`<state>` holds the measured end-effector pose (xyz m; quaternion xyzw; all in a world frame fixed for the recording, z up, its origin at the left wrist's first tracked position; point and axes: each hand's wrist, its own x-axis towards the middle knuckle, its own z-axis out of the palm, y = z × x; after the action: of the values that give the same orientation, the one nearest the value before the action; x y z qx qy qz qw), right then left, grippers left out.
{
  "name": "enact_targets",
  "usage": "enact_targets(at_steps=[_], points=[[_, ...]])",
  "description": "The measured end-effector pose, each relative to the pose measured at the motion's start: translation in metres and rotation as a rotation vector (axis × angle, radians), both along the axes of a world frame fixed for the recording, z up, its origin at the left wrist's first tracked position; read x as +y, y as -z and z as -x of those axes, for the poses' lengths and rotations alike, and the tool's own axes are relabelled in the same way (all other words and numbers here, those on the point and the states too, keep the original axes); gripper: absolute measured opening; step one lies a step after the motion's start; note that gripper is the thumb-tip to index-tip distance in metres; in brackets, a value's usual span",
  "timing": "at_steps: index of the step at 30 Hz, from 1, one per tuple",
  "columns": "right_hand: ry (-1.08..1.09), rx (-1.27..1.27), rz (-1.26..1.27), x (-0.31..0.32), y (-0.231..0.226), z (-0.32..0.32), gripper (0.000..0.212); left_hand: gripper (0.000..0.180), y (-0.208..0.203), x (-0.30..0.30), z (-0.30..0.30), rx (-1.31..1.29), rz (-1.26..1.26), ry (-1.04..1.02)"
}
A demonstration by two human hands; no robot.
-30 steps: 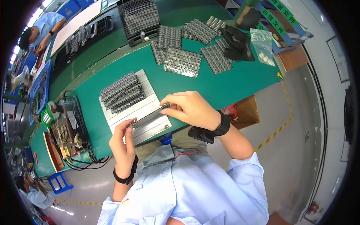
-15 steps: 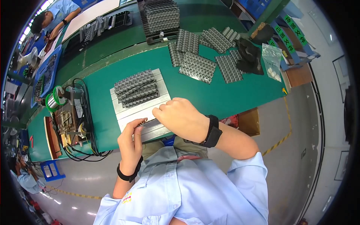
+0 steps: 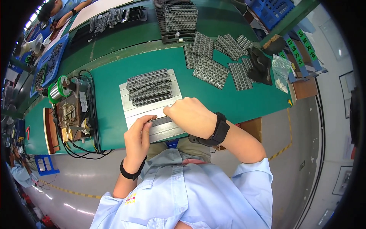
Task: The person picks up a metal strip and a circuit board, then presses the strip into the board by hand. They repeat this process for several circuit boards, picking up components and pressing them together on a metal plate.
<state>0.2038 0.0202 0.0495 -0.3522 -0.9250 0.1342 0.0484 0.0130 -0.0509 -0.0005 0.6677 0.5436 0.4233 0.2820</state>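
A light metal plate lies near the bench's front edge, with a stack of dark gridded panels on its far part. On its near part is a narrow dark strip between my hands. My left hand is at the strip's left end, thumb and forefinger pinched on a small copper-coloured piece. My right hand is curled closed over the strip's right end. What its fingers hold is hidden beneath the hand.
Loose gridded panels, a dark cloth-like piece and a clear bag lie at the right. A solder wire spool and black cables stand left. More panels are stacked at the back. A person sits far left.
The whole view has shifted, so the bench things appear farther right. Both hands remain over the plate's near part, and more of the dark strip shows between them.
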Motion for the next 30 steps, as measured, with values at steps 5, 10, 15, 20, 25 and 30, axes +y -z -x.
enact_targets(at_steps=[5, 10, 15, 20, 25, 30], points=[[0.002, -0.012, 0.027, -0.004, 0.003, 0.008, 0.007, 0.019, -0.003, -0.005, 0.002, 0.000, 0.031, 0.040], [0.064, -0.041, 0.083, -0.039, 0.015, 0.011, 0.014, 0.026, 0.000, -0.015, 0.016, 0.001, -0.008, 0.128], [0.140, 0.038, -0.301, -0.066, 0.049, 0.011, 0.023, 0.035, -0.006, -0.022, 0.028, 0.035, -0.093, 0.170], [0.158, 0.034, -0.408, -0.078, 0.058, 0.011, 0.034, 0.036, -0.007, -0.025, 0.035, 0.035, -0.068, 0.173], [0.151, 0.062, -0.547, -0.084, 0.076, 0.008, 0.036, 0.033, -0.003, -0.026, 0.034, 0.045, -0.064, 0.154], [0.206, 0.133, -0.555, -0.069, 0.073, 0.006, 0.033, 0.031, 0.000, -0.026, 0.029, 0.051, -0.062, 0.066]])
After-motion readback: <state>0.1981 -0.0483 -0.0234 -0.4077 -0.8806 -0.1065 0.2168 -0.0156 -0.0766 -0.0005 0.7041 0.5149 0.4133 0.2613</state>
